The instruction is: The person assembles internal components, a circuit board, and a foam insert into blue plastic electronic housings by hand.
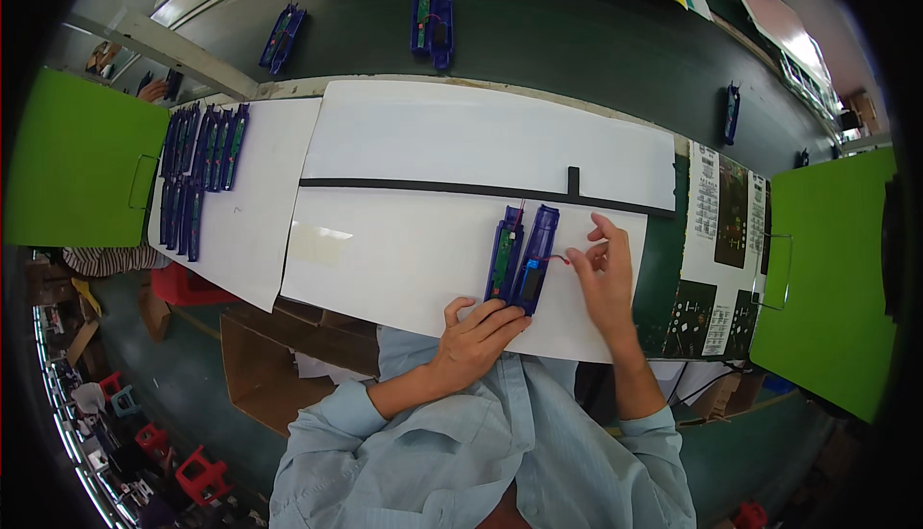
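White board (pixel 404 274) carries blue casing halves (pixel 504 262), left hand (pixel 477 339) touching, right hand (pixel 606 284) beside.

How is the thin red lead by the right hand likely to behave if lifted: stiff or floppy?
The red lead would probably flex easily, since it looks thin and curves near the right hand. It seems likely light, given its slenderness. A hard tug might strain it, as it runs from inside the blue half-shell.

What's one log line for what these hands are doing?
left hand: on lower ends of blue casing halves; right hand: at red wire, grip unclear; black strip: beyond them
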Demonstrator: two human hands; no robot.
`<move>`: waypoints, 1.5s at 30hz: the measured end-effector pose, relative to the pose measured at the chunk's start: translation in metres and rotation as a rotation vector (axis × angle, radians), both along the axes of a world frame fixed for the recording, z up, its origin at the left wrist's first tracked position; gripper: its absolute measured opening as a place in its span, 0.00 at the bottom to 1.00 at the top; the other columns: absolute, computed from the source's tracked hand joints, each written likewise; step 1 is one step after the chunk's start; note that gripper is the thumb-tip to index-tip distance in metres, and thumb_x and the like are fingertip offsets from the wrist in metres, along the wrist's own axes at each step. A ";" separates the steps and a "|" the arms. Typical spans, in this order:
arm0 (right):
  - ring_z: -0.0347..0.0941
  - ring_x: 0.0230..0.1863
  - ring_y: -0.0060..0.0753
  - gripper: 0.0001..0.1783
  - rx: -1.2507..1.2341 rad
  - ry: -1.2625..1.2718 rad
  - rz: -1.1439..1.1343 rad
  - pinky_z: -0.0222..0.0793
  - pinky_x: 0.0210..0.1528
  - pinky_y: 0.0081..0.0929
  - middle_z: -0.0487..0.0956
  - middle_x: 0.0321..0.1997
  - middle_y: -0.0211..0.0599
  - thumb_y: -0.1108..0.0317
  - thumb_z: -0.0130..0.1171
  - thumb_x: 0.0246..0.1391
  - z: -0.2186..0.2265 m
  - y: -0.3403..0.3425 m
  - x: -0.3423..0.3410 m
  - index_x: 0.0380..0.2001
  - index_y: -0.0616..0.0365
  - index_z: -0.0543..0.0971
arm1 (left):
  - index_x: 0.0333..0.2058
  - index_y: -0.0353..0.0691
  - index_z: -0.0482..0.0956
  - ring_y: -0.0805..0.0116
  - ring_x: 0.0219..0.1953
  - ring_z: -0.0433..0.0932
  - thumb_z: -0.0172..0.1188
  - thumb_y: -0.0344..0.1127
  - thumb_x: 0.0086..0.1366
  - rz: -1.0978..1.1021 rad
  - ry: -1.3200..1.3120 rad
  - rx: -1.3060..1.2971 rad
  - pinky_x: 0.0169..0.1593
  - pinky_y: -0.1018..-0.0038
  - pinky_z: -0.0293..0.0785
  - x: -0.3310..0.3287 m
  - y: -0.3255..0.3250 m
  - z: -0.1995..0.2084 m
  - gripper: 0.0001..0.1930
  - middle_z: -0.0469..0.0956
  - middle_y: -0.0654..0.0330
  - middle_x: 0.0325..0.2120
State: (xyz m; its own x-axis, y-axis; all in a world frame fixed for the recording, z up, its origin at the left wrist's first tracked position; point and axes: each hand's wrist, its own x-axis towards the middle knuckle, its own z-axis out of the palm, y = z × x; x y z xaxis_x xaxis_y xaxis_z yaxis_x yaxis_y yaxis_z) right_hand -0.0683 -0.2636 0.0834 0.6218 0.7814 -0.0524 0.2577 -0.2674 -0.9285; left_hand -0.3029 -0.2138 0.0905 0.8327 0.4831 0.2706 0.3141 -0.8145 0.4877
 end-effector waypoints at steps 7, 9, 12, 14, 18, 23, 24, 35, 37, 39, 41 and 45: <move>0.72 0.31 0.16 0.12 -0.115 0.174 0.287 0.70 0.33 0.17 0.80 0.35 0.29 0.73 0.61 0.66 0.013 0.005 0.004 0.51 0.61 0.79 | 0.49 0.48 0.85 0.71 0.52 0.75 0.68 0.31 0.60 0.002 -0.032 -0.091 0.60 0.61 0.57 0.004 0.001 0.000 0.17 0.82 0.69 0.49; 0.72 0.30 0.15 0.11 -0.121 0.407 0.266 0.70 0.32 0.17 0.82 0.35 0.29 0.70 0.55 0.70 0.015 0.008 0.004 0.51 0.61 0.79 | 0.49 0.48 0.85 0.71 0.52 0.75 0.68 0.31 0.60 -0.007 -0.021 -0.091 0.60 0.61 0.57 0.004 0.002 0.002 0.16 0.81 0.69 0.49; 0.72 0.31 0.14 0.12 -0.102 0.569 0.371 0.69 0.32 0.16 0.83 0.34 0.29 0.72 0.54 0.69 0.015 0.007 0.014 0.52 0.60 0.80 | 0.49 0.47 0.84 0.70 0.53 0.74 0.66 0.31 0.60 -0.026 -0.009 -0.094 0.61 0.61 0.58 0.003 0.002 0.003 0.16 0.81 0.69 0.50; 0.75 0.33 0.17 0.13 -0.157 0.593 0.425 0.71 0.35 0.17 0.84 0.36 0.31 0.72 0.54 0.68 0.027 0.011 0.014 0.52 0.62 0.80 | 0.49 0.46 0.83 0.71 0.55 0.74 0.64 0.31 0.60 -0.030 -0.003 -0.088 0.62 0.60 0.58 0.002 0.003 0.003 0.17 0.80 0.68 0.50; 0.73 0.32 0.14 0.13 -0.131 0.564 0.452 0.69 0.33 0.16 0.85 0.36 0.29 0.75 0.57 0.67 0.032 0.015 0.002 0.51 0.59 0.84 | 0.49 0.46 0.83 0.70 0.54 0.74 0.64 0.30 0.60 -0.047 0.008 -0.081 0.62 0.60 0.58 0.003 0.005 0.004 0.17 0.80 0.68 0.50; 0.74 0.33 0.19 0.09 -0.010 0.272 0.441 0.70 0.34 0.20 0.83 0.36 0.31 0.76 0.61 0.63 0.027 0.020 -0.006 0.44 0.60 0.85 | 0.49 0.45 0.83 0.69 0.53 0.75 0.66 0.30 0.60 -0.084 0.038 -0.083 0.62 0.60 0.57 0.006 0.012 0.016 0.16 0.79 0.67 0.49; 0.74 0.32 0.22 0.07 0.029 0.145 0.442 0.69 0.34 0.21 0.82 0.35 0.33 0.76 0.63 0.61 0.027 0.021 -0.007 0.42 0.61 0.85 | 0.48 0.45 0.82 0.68 0.53 0.76 0.68 0.31 0.60 -0.023 -0.024 -0.125 0.61 0.60 0.57 0.008 0.013 0.020 0.16 0.79 0.66 0.48; 0.75 0.33 0.33 0.07 -0.023 0.115 0.443 0.71 0.37 0.27 0.79 0.36 0.38 0.75 0.63 0.61 0.037 0.018 -0.015 0.42 0.60 0.83 | 0.40 0.46 0.83 0.64 0.47 0.74 0.73 0.32 0.57 0.140 -0.141 0.048 0.55 0.63 0.56 0.038 0.054 0.030 0.12 0.78 0.65 0.43; 0.74 0.33 0.32 0.07 -0.022 0.104 0.445 0.70 0.37 0.27 0.78 0.37 0.37 0.76 0.63 0.61 0.033 0.017 -0.016 0.42 0.60 0.83 | 0.39 0.46 0.83 0.64 0.47 0.74 0.72 0.32 0.58 0.149 -0.144 0.016 0.55 0.63 0.56 0.039 0.056 0.027 0.10 0.79 0.65 0.42; 0.71 0.31 0.27 0.07 -0.001 0.131 0.409 0.68 0.35 0.24 0.75 0.40 0.33 0.75 0.64 0.61 0.029 0.016 -0.019 0.42 0.59 0.83 | 0.39 0.46 0.84 0.64 0.47 0.74 0.71 0.32 0.59 0.158 -0.146 -0.016 0.55 0.62 0.56 0.039 0.058 0.023 0.09 0.79 0.66 0.41; 0.69 0.31 0.24 0.06 0.022 0.226 0.379 0.67 0.34 0.22 0.73 0.41 0.32 0.75 0.65 0.61 0.021 0.015 -0.022 0.41 0.59 0.83 | 0.39 0.45 0.82 0.66 0.45 0.75 0.68 0.32 0.63 0.177 -0.158 -0.077 0.56 0.62 0.56 0.038 0.061 0.020 0.07 0.78 0.65 0.40; 0.67 0.34 0.15 0.04 0.067 0.411 0.303 0.64 0.35 0.16 0.72 0.44 0.28 0.76 0.65 0.61 0.013 0.013 -0.027 0.39 0.60 0.83 | 0.39 0.45 0.82 0.65 0.45 0.74 0.68 0.32 0.62 0.195 -0.162 -0.186 0.56 0.63 0.56 0.038 0.060 0.018 0.07 0.78 0.65 0.40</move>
State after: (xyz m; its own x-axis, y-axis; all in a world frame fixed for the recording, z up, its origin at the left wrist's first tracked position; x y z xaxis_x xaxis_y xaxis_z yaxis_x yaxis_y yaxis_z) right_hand -0.0953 -0.2503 0.0960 0.3057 0.9332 -0.1888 -0.0753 -0.1739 -0.9819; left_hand -0.2651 -0.1540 0.1081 0.6726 0.6832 0.2843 0.3617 -0.6387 0.6792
